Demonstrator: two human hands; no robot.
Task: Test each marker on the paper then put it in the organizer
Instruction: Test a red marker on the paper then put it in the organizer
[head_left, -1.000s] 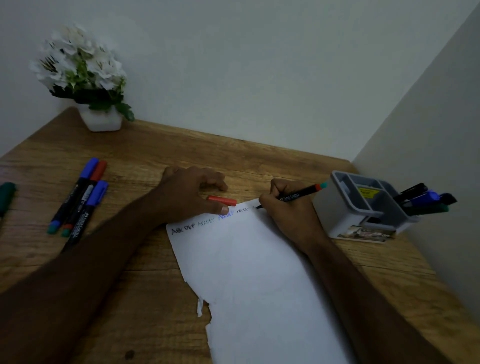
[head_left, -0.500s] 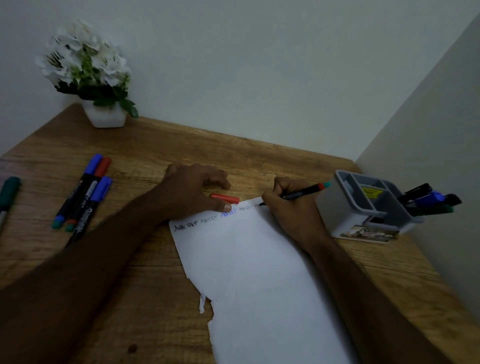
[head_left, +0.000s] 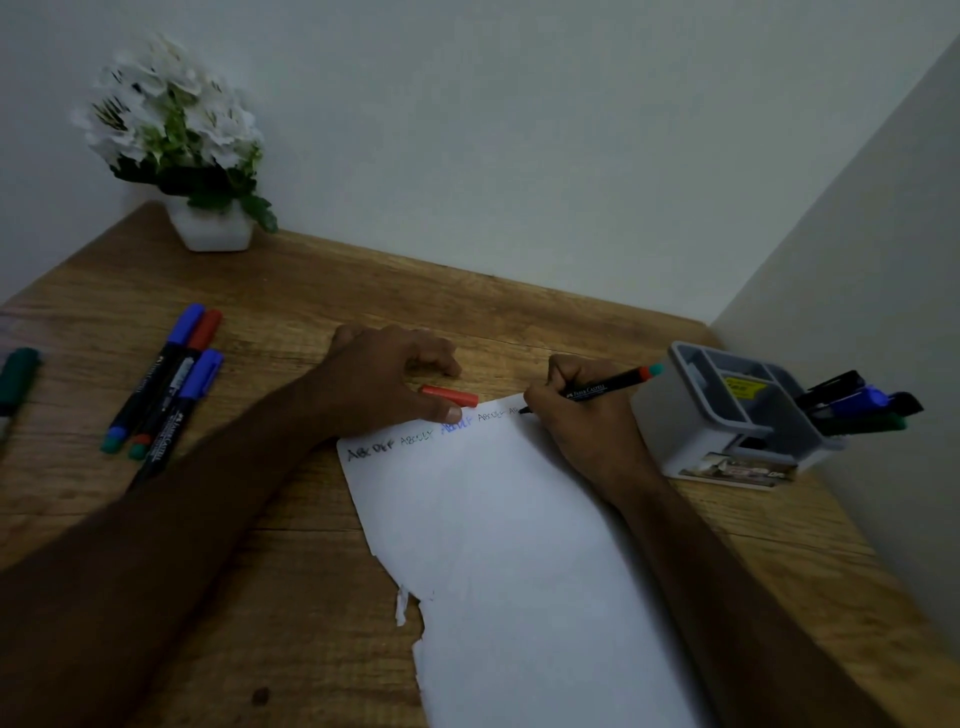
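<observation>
Since the earlier frames, the marker tip has advanced slightly to the right along the top edge of the paper, adding strokes after the fourth word; the left hand has not shifted.

The right hand (head_left: 582, 421) grips a black marker (head_left: 597, 387) with a red-and-teal end in a writing hold, fingers curled around the barrel, tip touching the paper (head_left: 519, 545) near its top right corner. The left hand (head_left: 379, 384) rests partly on the desk (head_left: 311, 291), thumb pressing the top edge of the paper, fingers loosely bent and holding nothing. A red cap (head_left: 449, 396) lies on the desk just beside the left thumb, between the two hands.

The paper carries a row of short handwritten test words along its top edge, one in blue; its lower left edge is torn.

To the right, near the wall, stands a grey organizer (head_left: 722, 415) with several markers (head_left: 857, 402) leaning out of its right compartment. To the left lie three capped markers (head_left: 166, 379) side by side, and a green marker (head_left: 18, 374) at the frame edge. A white flower pot (head_left: 210, 228) stands in the far left corner.
</observation>
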